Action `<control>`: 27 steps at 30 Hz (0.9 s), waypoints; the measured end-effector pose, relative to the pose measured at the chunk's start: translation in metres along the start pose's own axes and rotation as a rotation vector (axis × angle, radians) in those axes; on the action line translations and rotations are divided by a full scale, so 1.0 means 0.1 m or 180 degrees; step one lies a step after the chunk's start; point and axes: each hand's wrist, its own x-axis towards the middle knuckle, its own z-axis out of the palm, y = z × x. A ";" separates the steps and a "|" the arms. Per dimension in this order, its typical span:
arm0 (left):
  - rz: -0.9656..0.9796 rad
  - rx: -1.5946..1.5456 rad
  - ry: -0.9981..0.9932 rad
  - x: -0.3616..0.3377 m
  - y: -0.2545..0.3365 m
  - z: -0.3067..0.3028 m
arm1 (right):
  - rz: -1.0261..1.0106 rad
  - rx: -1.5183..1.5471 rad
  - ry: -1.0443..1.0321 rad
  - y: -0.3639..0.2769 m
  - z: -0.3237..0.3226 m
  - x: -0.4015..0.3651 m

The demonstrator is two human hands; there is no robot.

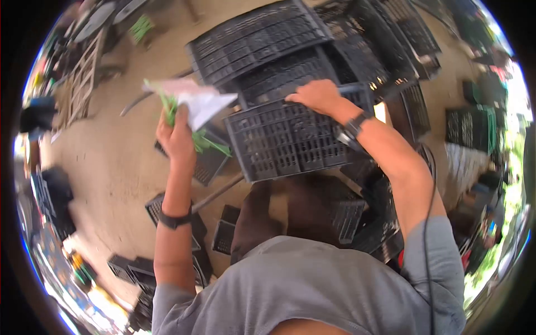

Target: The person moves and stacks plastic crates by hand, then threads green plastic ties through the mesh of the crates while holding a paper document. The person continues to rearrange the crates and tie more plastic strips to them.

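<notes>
Raised at the left, my left hand (177,134) is closed round a bunch of green stems (170,106) and some white and pinkish paper (204,105). Green leaves hang below it, over a dark crate (211,159). My right hand (321,96) grips the upper rim of a black slatted plastic crate (290,137), which stands tilted in front of my legs. Behind that rim the crate's dark inside shows in part. Another black crate (259,42) lies just beyond it.
More black crates (363,44) are stacked at the upper right. Small dark crates (226,229) lie on the brown floor (106,190) near my legs. A wooden ladder-like frame (86,78) stands at the upper left. Green-edged dark crates (472,128) are at the right.
</notes>
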 end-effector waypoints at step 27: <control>0.1715 0.2708 -0.1880 0.08 -1.04 2.61 | 0.4463 0.1005 0.0459 -2.12 0.37 -5.32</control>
